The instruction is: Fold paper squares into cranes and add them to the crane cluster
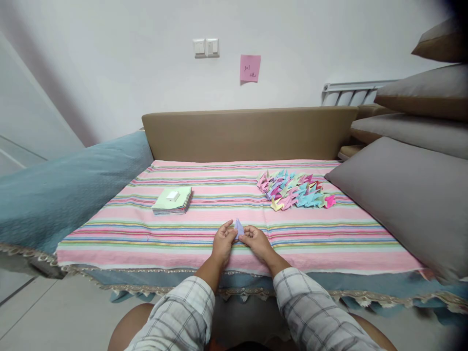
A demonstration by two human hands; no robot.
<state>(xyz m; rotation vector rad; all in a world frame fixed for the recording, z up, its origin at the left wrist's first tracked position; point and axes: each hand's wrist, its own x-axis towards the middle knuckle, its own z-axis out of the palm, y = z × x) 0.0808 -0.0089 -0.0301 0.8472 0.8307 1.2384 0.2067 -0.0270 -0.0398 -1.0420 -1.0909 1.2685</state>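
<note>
A small folded piece of lavender paper [239,228], narrow and pointed at its upper end, is held between my two hands near the front of the striped cloth [204,256]. On its left side my left hand [223,240] pinches the lower edge, with the index finger lifted away. From the right my right hand [258,240] grips the paper between thumb and curled fingers. Beyond it, to the right, lies a heap of folded paper cranes [292,190] in pink, blue, yellow and purple. A stack of square paper [171,207], pale green on top, sits to the left.
A small white block [173,196] rests on the paper stack. Grey cushions [405,195] are piled at the right, and a blue-covered armrest [91,170] bounds the left. The brown backrest [248,134] stands behind, under a pink note [250,68] on the wall.
</note>
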